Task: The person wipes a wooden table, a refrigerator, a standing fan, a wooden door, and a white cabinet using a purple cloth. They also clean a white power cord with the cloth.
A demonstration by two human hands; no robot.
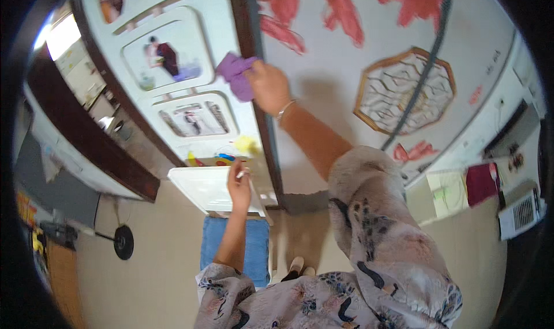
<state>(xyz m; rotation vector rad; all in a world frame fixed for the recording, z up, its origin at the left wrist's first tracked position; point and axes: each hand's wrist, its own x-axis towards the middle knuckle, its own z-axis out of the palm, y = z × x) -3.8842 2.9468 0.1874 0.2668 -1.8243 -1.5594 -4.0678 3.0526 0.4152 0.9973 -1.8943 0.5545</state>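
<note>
- I see the right hand (270, 88) clamped on a purple cloth (238, 78) at the dark door frame's (269, 150) left edge, bunched probably for firmness.
- Lower, left of the frame, the left hand (239, 190) pinches a small white thing (242, 173), unclear why.

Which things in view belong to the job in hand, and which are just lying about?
Job in hand:
crumpled purple cloth, gripped by the right hand
smooth white wall behind it
left hand, contents too blurred to name

Just about:
octagonal wooden-framed ornament
blue rectangular fabric pad
black round floor base
</note>
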